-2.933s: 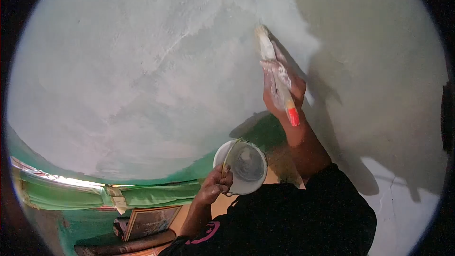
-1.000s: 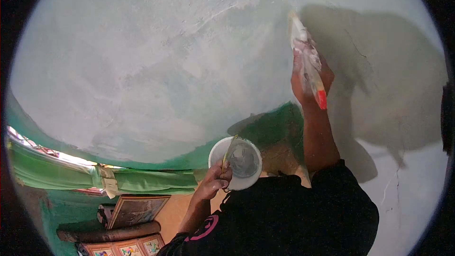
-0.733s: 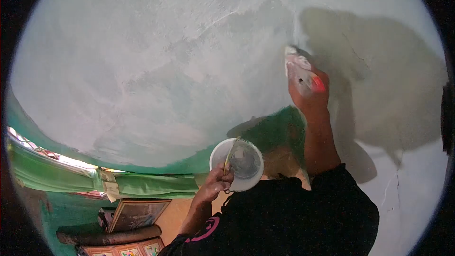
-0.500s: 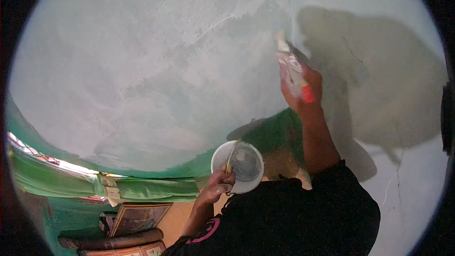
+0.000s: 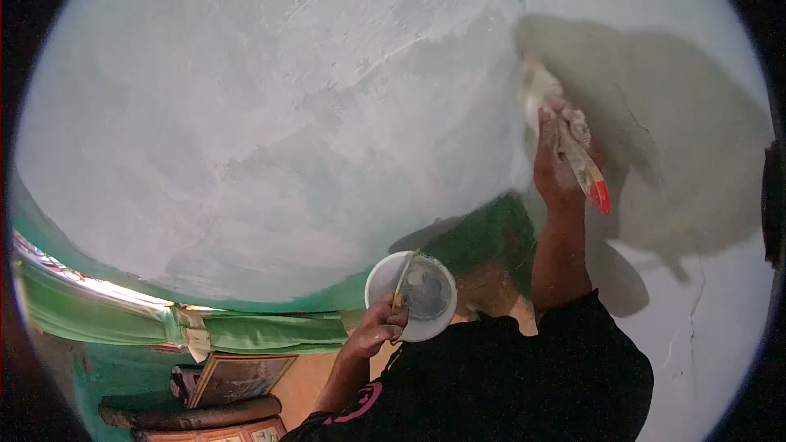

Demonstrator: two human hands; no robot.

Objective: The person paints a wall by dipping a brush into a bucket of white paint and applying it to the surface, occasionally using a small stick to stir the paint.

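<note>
Paint pot (image 5: 412,295), white and round, sits nearest, gripped at its rim by the left hand (image 5: 375,329), fingers clamped on it. Higher up, the right hand (image 5: 557,165) has its fingers closed around a paintbrush (image 5: 565,133) with a red handle tip, bristles pressed against the pale wall (image 5: 270,115). Green curtain (image 5: 164,327) hangs lower left.

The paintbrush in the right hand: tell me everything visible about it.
The paintbrush has a pale handle smeared with whitish paint and a bright red tip at its lower end. Its paint-loaded bristles point up and left, pressed against the pale wall near the edge of a shadow. The brush slants down to the right. The right hand wraps the handle in a closed grip, fingers paint-stained. Nothing else touches it.
</note>
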